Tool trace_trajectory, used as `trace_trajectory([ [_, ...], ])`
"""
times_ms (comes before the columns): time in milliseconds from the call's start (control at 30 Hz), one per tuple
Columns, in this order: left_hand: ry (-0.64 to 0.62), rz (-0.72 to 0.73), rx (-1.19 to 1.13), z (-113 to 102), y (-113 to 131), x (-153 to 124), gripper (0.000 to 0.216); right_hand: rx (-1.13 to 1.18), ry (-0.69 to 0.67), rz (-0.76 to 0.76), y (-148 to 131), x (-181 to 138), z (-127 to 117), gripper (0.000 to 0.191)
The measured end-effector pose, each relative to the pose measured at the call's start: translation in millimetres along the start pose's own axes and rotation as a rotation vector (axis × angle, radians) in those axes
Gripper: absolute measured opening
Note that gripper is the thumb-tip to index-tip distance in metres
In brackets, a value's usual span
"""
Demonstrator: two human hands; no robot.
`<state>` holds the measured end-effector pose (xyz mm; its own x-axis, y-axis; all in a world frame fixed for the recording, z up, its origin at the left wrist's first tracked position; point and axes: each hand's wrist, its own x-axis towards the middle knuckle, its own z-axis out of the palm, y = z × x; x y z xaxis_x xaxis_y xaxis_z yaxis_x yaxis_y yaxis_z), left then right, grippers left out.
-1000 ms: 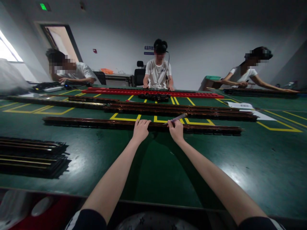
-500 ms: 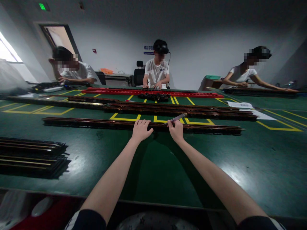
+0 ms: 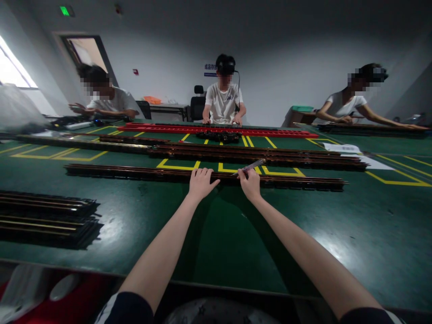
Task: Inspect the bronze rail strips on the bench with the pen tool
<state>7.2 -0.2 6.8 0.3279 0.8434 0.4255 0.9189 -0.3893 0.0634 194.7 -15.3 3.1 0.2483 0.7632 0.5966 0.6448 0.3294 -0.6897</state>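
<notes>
A long, dark strip bundle with copper-coloured edges [image 3: 303, 182] lies crosswise on the green table in front of me. My left hand [image 3: 201, 183] rests over its middle, fingers stretched across the top and thumb pointing right. Just to the right, my right hand [image 3: 250, 183] is closed around a slim pen-like tool [image 3: 254, 165] with a clear-looking barrel. The tool slants, its upper end to the right and its lower end at the strips; the exact contact is too small to make out.
Another stack of long strips [image 3: 270, 155] lies beyond, with a red rail [image 3: 283, 133] farther back. More strips [image 3: 40, 225] sit at the left front. White paper [image 3: 374, 162] lies at right. Several people sit around the green table [image 3: 216, 243], one opposite [image 3: 222, 103].
The view has shifted slightly. My left thumb reaches a little farther right; my right hand keeps its hold on the tool. The person opposite has moved their hands apart.
</notes>
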Motion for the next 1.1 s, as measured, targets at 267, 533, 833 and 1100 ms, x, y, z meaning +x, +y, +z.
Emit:
trace_trajectory([
  [267,0.017,-0.003,-0.022,2.5,1.3,0.2,0.046,0.008,0.003,0.006,0.0,-0.4,0.3,0.039],
  [533,0.053,0.0,-0.016,3.9,0.3,-1.3,0.042,-0.018,0.017,0.002,-3.7,-0.4,-0.1,0.039],
  [833,0.069,0.019,-0.009,3.6,0.9,-3.2,0.04,-0.025,0.036,0.005,-3.4,0.1,0.0,0.038],
  [1100,0.062,0.026,-0.015,4.3,-0.3,-3.5,0.041,-0.038,0.046,0.014,-2.5,-0.4,-0.5,0.036],
])
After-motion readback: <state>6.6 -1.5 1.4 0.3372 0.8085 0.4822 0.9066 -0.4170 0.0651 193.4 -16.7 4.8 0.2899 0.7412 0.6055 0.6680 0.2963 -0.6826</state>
